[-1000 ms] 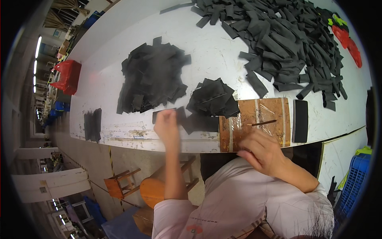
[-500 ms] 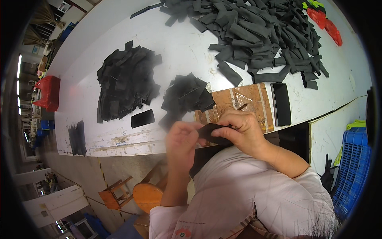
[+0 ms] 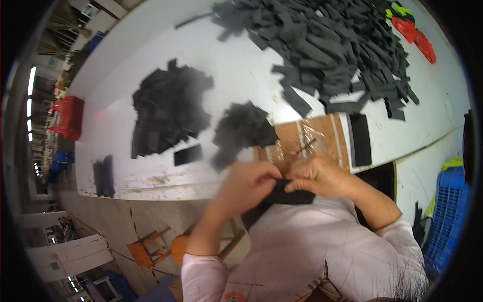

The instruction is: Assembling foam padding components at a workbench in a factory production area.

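A black fabric piece [image 3: 294, 195] hangs between my hands at the table's front edge, close to my body. My left hand [image 3: 249, 185], slightly smeared by motion, pinches its upper left part. Thumb and fingers of my right hand [image 3: 322, 177] close on the same piece further right. From the top of that hand juts a thin dark pointed tool [image 3: 306, 146]; its kind is not plain. Beyond my hands lie a small heap of flat black pieces [image 3: 244, 128] and a larger heap [image 3: 168, 110] to its left.
A big pile of dark folded strips [image 3: 322, 50] covers the far right of the white table [image 3: 241, 65]. A taped brown cardboard [image 3: 329, 133] lies under my hands' far side, beside a black flat rectangular object [image 3: 359, 141]. Stools stand below left; a blue crate [image 3: 447, 211] is at right.
My left hand has moved right, closer to my right hand. Both hands have shifted slightly, and the fabric piece now hangs lower beneath the fingers. The whole view has tilted a little.
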Available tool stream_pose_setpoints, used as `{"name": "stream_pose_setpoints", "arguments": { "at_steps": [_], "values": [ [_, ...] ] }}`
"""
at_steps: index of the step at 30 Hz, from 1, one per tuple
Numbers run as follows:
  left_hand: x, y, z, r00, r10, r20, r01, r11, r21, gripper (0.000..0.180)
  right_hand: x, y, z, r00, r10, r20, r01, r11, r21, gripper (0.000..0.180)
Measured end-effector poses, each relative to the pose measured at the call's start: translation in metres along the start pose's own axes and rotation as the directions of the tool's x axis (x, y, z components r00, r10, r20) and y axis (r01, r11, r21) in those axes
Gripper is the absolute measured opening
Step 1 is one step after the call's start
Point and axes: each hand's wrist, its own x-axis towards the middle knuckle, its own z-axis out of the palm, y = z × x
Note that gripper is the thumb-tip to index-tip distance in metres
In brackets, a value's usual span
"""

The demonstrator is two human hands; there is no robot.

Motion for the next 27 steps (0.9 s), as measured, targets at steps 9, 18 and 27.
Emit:
{"name": "stream_pose_setpoints", "arguments": {
  "at_steps": [9,18,27],
  "values": [
    [-0.015,-0.023,0.061,0.756,-0.17,-0.632,-0.154,0.893,-0.424,0.01,-0.004,-0.025,0.031,0.871,-0.252,-0.422,0.074,0.916,-0.394,0.028],
    [-0.018,-0.011,0.065,0.571,0.131,-0.811,-0.162,0.986,0.045,0.009,0.014,-0.03,0.024,0.948,0.04,-0.317,-0.015,0.997,0.08,0.012],
    [-0.02,-0.044,0.082,0.413,0.092,-0.906,-0.025,0.996,0.09,0.012,0.026,-0.007,0.055,0.896,-0.245,-0.369,0.147,0.95,-0.275,0.009]
  ]
}}
